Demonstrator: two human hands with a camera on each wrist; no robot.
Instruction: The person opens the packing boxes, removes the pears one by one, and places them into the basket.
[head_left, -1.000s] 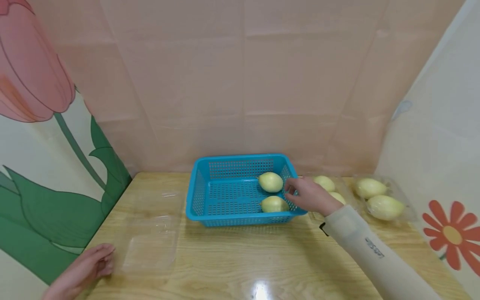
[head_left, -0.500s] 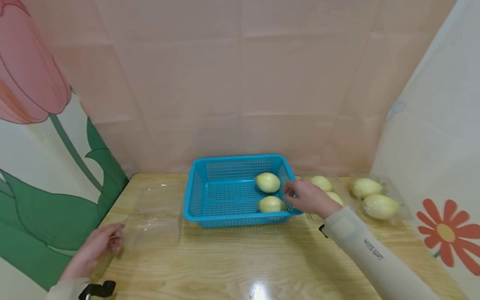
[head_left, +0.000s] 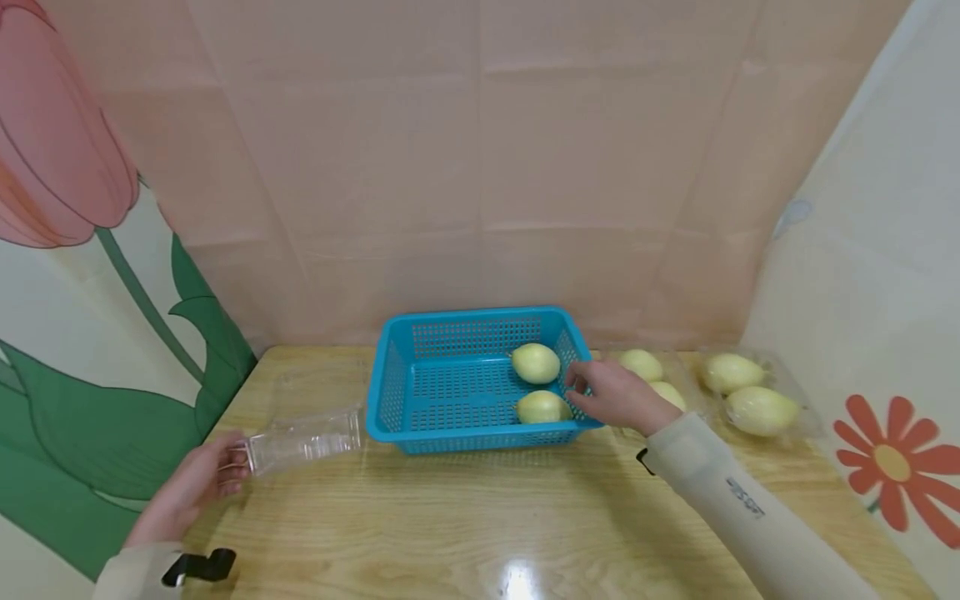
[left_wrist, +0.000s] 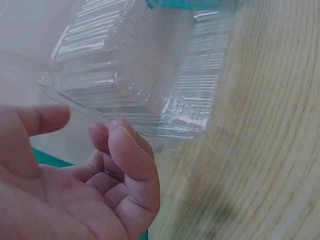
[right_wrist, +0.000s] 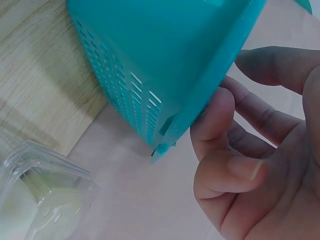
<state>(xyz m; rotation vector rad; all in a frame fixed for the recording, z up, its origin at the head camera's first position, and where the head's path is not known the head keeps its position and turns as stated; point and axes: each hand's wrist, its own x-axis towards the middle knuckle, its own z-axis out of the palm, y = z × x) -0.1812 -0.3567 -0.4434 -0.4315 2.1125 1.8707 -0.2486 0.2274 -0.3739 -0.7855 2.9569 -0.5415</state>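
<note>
At the lower left of the head view, the left hand reached over the wooden table, its fingers bent and their tips at the rim of a tilted clear box; the thumb stood apart, and whether they pinched it could not be told. Right of centre, the right hand had its fingers loosely curved at the right rim of a blue basket; whether they gripped it was unclear. Two pale fruits lay in the basket's right end. Farther right sat two clear packs of fruit. Behind rose a pink backdrop.
</note>
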